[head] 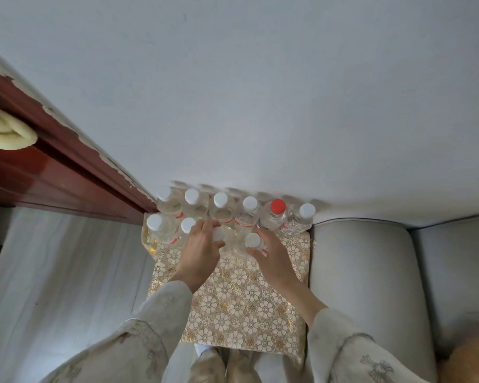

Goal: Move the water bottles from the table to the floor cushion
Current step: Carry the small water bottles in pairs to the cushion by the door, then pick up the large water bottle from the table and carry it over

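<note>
A gold floral floor cushion (241,302) lies on the floor against the wall. Several clear water bottles stand upright on its far end in two rows; most have white caps, one has a red cap (277,207). My left hand (202,246) is wrapped around a white-capped bottle (223,239) in the front row. My right hand (271,251) grips the neighbouring white-capped bottle (252,241) from its right side. Both bottles stand on the cushion. The table is out of view.
A grey sofa (371,272) borders the cushion on the right. A dark red wooden door frame (53,150) runs along the left, with a pale cloth (6,128) hanging on it. The white wall (260,106) rises just behind the bottles. Light floor tiles (61,272) lie left.
</note>
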Tool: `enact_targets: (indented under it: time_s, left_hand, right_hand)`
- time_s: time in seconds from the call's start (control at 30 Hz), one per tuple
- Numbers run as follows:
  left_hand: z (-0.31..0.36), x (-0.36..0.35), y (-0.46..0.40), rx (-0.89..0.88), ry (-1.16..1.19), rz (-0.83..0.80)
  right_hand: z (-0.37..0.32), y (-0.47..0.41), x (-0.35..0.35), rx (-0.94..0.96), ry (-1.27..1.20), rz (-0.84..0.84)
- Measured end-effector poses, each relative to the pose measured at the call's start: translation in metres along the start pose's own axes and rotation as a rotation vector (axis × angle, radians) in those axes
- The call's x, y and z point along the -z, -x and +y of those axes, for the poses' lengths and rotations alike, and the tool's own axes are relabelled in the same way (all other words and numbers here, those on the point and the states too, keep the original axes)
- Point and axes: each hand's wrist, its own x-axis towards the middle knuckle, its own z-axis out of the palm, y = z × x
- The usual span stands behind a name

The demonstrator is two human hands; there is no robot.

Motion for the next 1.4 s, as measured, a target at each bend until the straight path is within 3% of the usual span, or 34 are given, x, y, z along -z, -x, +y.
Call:
enact_targets:
  time_s: [0.27, 0.4, 0.6, 0.7, 0.83, 1.03, 1.17, 1.4]
  left_hand:
    - [0.009, -0.011, -0.011, 0.049, 0.100, 0.072]
    - [0.013, -0.005, 0.005, 0.047, 0.137, -0.003]
    - [0.005, 0.007, 0.055, 0.239, 0.229, -0.048]
    - [-0.010, 0.006, 0.103, 0.362, 0.267, -0.109]
    - [-0.019, 0.012, 0.182, 0.501, 0.398, -0.095]
    - [-0.030, 0.032, 0.304, 0.654, 0.520, 0.261]
    - [-0.039, 0.047, 0.394, 0.776, 0.615, 0.582]
    - [-0.066, 0.038, 0.579, 1.051, 1.025, 1.230]
  right_hand:
    - [-0.005, -0.016, -0.003, -0.044, -0.092, 0.006]
    - [-0.012, -0.004, 0.000, -0.117, -0.181, -0.058]
    - [-0.016, 0.042, -0.005, -0.242, -0.210, -0.049]
    - [-0.016, 0.074, -0.012, -0.294, -0.128, -0.144]
    - [-0.036, 0.124, -0.024, -0.237, -0.015, -0.395]
    - [-0.090, 0.187, -0.057, -0.067, 0.057, -0.690]
    - [-0.119, 0.241, -0.102, 0.030, 0.167, -0.855]
    - [-0.138, 0.390, -0.212, 0.234, 0.373, -1.203]
